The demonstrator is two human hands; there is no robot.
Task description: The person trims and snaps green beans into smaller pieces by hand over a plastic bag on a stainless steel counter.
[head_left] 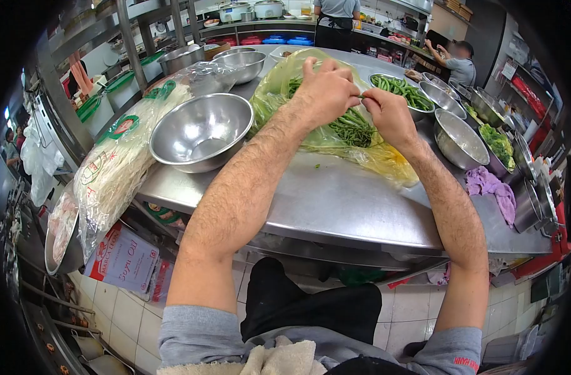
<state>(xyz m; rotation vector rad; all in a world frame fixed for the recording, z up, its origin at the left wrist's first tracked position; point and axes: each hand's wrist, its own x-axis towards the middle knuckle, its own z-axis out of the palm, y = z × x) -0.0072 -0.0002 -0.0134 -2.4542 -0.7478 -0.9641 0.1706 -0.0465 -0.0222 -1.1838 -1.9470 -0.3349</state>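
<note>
Over a yellow-green plastic bag (273, 87) of green beans (353, 130), my two hands meet at their fingertips. The fingers of my left hand (328, 90) are closed in a pinch, and those of my right hand (388, 115) pinch at the same spot. What lies between them is too small to make out. Behind my right hand stands a metal bowl with cut green beans (403, 90). An empty steel bowl (201, 132) sits left of my left forearm.
Packs of white noodles (126, 140) lie at the left edge of the steel table (354, 200). Metal bowls (460, 139), one with leafy greens (498, 147), and a purple cloth (493, 190) are at the right. Two people work in the background.
</note>
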